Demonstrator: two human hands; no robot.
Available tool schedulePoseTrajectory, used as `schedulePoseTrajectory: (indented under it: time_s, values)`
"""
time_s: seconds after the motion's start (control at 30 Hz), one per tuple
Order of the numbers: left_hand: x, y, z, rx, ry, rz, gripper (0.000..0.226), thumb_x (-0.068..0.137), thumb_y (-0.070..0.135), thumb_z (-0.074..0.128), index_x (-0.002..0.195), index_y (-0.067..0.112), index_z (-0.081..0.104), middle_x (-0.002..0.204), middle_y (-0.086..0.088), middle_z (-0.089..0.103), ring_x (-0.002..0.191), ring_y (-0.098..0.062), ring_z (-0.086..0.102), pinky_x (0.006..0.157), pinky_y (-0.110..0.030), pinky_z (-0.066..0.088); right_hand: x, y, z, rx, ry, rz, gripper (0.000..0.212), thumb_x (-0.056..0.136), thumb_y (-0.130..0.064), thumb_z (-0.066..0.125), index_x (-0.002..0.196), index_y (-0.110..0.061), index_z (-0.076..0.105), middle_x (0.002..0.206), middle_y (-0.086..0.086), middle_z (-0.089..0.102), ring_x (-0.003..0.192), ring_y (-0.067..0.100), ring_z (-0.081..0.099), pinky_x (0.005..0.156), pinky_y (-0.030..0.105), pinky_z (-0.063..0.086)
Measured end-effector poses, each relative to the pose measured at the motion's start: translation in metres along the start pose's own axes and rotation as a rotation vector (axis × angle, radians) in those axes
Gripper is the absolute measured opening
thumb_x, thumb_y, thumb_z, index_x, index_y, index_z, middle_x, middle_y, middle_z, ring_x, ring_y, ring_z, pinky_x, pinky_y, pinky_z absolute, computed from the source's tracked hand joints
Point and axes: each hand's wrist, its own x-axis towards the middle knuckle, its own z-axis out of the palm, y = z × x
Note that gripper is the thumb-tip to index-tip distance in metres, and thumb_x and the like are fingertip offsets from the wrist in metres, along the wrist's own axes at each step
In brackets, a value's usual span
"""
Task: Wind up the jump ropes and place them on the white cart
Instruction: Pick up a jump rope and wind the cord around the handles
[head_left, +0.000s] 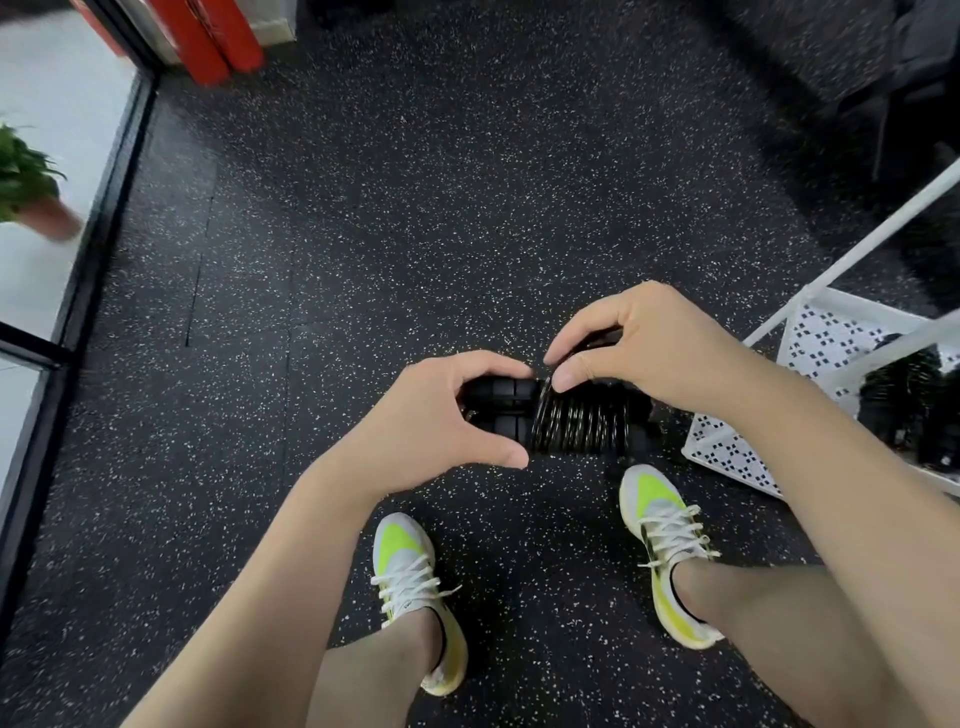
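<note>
Currently I see the jump rope (566, 423) held between both hands above the speckled floor (415, 234), in front of two shoes — the left shoe (415, 587) and the right shoe (670, 551). My left hand (441, 421) curls round the two black handles (501, 410), which lie side by side; thumb below, fingers over the top. My right hand (649, 348) sits just to the right and above, its thumb and fingertips pinching the cord where the coils meet the handles. Cord is wound in many tight turns around the handle pair; exact turn count I cannot tell, since the strands blur. Count: one rope in hand, two handles, two hands. The white cart (810, 338) stands to the right, near the right forearm — its perforated tray holds dark items, too blurred to identify. A potted plant (26, 182) sits at the far left, beyond a dark frame (98, 228).
</note>
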Motion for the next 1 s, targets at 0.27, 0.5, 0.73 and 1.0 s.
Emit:
schedulePoseTrajectory:
  time_s: [0.27, 0.5, 0.73, 1.0]
  values:
    - [-0.005, -0.002, -0.009, -0.406, -0.119, 0.092, 0.071, 0.060, -0.016, 0.088, 0.121, 0.016, 0.072, 0.123, -0.009, 0.073, 0.115, -0.028, 0.069, 0.101, -0.044, 0.055, 0.004, 0.015, -0.005, 0.323, -0.141, -0.005, 0.012, 0.082, -0.027, 0.076, 0.092, -0.027, 0.082, 0.092, 0.001, 0.079, 0.085, 0.015, 0.072, 0.083, 0.031, 0.057]
    - [0.006, -0.003, -0.003, -0.710, 0.023, 0.142, 0.073, 0.057, -0.007, 0.087, 0.125, 0.009, 0.067, 0.129, -0.012, 0.070, 0.118, -0.028, 0.068, 0.100, -0.038, 0.055, -0.001, 0.012, 0.026, 0.478, -0.051, 0.036, 0.035, 0.099, 0.014, 0.042, 0.080, -0.009, 0.060, 0.074, 0.005, 0.061, 0.066, 0.001, 0.061, 0.069, 0.025, 0.053]
    - [0.017, 0.004, 0.014, -0.640, 0.468, 0.047, 0.077, 0.055, 0.008, 0.093, 0.127, 0.017, 0.067, 0.118, 0.003, 0.076, 0.112, -0.016, 0.071, 0.097, -0.034, 0.055, 0.010, 0.004, 0.067, 0.534, -0.011, 0.207, 0.021, 0.108, -0.013, 0.040, 0.094, -0.018, 0.055, 0.059, -0.012, 0.047, 0.049, 0.007, 0.042, 0.057, 0.035, 0.049]
    - [0.006, 0.009, 0.027, -0.037, 0.704, 0.070, 0.071, 0.080, 0.024, 0.088, 0.142, 0.037, 0.057, 0.122, 0.038, 0.053, 0.111, 0.024, 0.050, 0.093, 0.002, 0.035, 0.010, -0.008, 0.071, 0.445, -0.109, 0.241, 0.005, 0.094, -0.018, 0.052, 0.094, -0.014, 0.055, 0.076, 0.001, 0.043, 0.058, 0.011, 0.037, 0.050, 0.027, 0.036]
